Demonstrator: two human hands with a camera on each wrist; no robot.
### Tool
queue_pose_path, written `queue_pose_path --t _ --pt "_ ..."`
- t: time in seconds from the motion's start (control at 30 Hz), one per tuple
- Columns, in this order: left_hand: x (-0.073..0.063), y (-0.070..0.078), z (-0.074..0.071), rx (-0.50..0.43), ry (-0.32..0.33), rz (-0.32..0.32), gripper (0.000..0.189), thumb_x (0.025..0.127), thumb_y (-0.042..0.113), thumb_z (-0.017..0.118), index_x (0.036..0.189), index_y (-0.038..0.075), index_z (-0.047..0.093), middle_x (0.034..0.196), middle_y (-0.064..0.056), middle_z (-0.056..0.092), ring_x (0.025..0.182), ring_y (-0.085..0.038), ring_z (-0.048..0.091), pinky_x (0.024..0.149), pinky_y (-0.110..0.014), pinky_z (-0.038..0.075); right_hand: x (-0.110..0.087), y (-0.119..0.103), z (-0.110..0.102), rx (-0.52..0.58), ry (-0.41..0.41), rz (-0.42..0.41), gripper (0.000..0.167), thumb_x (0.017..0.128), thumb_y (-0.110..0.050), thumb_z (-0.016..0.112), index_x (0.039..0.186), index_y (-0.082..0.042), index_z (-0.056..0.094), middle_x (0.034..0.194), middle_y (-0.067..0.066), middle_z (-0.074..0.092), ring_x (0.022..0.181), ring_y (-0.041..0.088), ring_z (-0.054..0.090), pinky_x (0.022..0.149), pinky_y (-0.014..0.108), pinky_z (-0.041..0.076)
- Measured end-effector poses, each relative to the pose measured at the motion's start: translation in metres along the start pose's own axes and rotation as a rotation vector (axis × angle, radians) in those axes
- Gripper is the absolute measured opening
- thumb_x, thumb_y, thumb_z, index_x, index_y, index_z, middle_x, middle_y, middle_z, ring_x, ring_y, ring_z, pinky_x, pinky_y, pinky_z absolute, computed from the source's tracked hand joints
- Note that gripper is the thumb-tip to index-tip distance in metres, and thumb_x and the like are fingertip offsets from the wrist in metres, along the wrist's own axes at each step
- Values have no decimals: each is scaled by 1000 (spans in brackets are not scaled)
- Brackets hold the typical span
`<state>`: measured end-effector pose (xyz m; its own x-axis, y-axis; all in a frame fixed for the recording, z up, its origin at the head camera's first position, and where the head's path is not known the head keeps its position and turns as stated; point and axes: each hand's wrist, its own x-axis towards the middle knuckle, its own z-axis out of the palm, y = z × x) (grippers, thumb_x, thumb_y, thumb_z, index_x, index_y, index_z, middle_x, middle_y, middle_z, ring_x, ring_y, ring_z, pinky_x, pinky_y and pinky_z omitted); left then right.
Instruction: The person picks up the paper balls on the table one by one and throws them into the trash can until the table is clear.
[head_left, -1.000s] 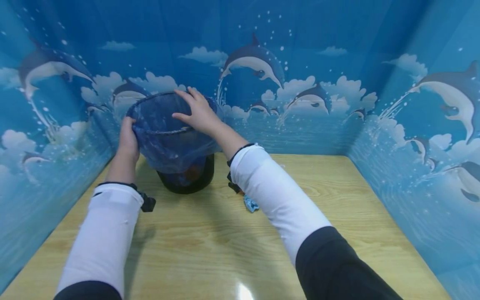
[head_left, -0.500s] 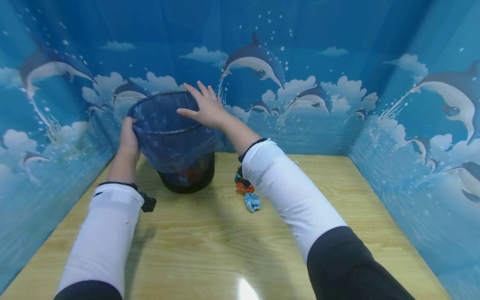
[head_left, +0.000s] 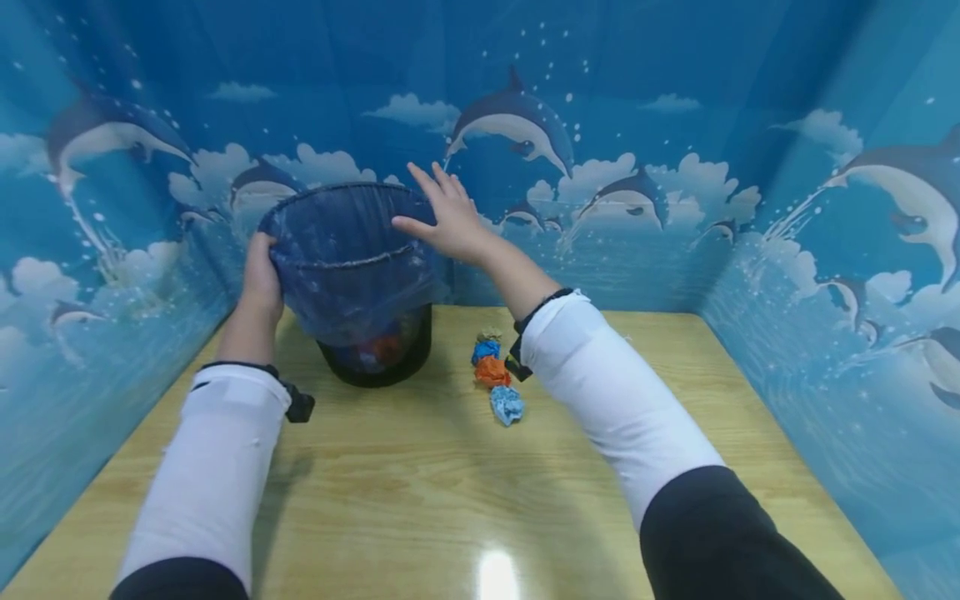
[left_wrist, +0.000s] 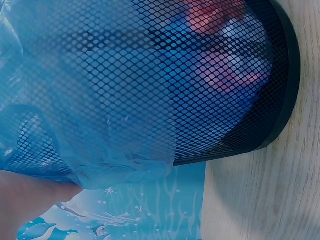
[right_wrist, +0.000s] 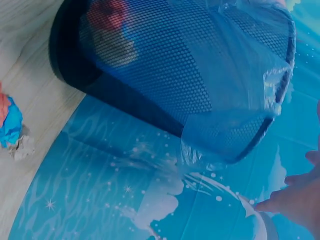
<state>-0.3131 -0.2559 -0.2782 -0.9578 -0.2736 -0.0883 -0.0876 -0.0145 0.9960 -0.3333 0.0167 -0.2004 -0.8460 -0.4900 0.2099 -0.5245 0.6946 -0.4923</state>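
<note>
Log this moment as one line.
mesh bin: coloured contents visible | left hand: touching bag liner | right hand: fingers spread, apart from bin | table: four crumpled pieces

The bin (head_left: 418,337) looks like metal mesh, its bag (head_left: 352,302) glossy plastic; I see rough, crumpled paper balls (head_left: 492,372) and a smooth, shiny wood-grain tabletop (head_left: 390,483).

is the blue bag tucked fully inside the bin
No, in the head view the blue bag hangs down over the outside of the bin.
</note>
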Motion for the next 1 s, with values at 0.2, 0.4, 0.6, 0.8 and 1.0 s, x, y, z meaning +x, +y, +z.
queue_pose_path --t 0.2,0.4,0.6,0.8,1.0 --pt "0 -1 -2 -5 -6 11 73 96 50 22 154 24 -14 161 11 -18 148 -11 -13 120 -31 0 -16 12 -3 36 0 -24 85 94 -50 54 156 -31 -2 163 2 -13 150 27 -13 119 54 5" --pt "1 -2 -1 -16 -13 19 72 97 49 22 155 23 -12 161 10 -17 148 -11 -13 120 -31 0 -32 32 -1 39 10 -30 85 95 -47 56 157 -29 1 163 2 -12 150 28 -12 117 58 7" --pt "0 -2 0 22 -11 15 72 96 51 21 156 23 -10 161 9 -17 149 -13 -13 120 -33 0 -48 56 3 28 0 1 85 94 -47 56 157 -28 2 163 1 -12 150 28 -10 116 59 11" --pt "1 -1 0 21 -4 2 72 97 51 19 155 23 -12 161 9 -20 148 -13 -15 120 -33 -1 -64 79 9 23 -28 19 86 95 -46 57 157 -28 1 163 5 -14 150 32 -10 114 63 13" --pt "2 -1 -1 12 -4 15 71 97 49 19 155 22 -12 161 9 -21 148 -13 -16 120 -33 0 -81 97 22 -11 -67 43 87 94 -47 57 157 -29 0 163 7 -14 149 33 -11 113 63 14"
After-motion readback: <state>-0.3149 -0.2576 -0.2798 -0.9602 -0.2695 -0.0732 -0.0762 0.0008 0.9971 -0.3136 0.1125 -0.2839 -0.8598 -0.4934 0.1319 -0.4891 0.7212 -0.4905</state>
